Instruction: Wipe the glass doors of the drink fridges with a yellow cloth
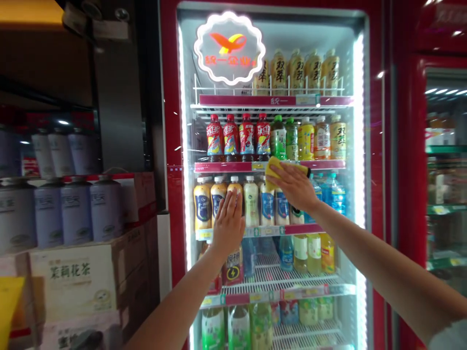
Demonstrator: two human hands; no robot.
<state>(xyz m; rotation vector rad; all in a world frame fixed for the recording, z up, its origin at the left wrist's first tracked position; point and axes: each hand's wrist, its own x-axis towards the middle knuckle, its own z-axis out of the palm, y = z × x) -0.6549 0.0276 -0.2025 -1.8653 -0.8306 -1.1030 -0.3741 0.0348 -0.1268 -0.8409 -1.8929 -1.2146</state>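
Observation:
My right hand (294, 183) presses a yellow cloth (274, 171) against the glass door of a lit drinks cooler (168, 146), in front of the shelf edge below the red-capped bottles (246, 136). A dark end of the cloth or of something under it shows at the hand's far side. Lower and to the left, my left hand (229, 221) lies flat on the glass with its fingers stretched up, holding nothing. Behind it stand bottles with blue and white labels (202, 204).
Purple canisters (76, 209) stand on white cartons (73, 277) at the left. A glowing round sign (229, 48) sits high on the door. Another red-framed cooler (404, 170) is at the right. Something yellow (10, 306) shows at the lower left edge.

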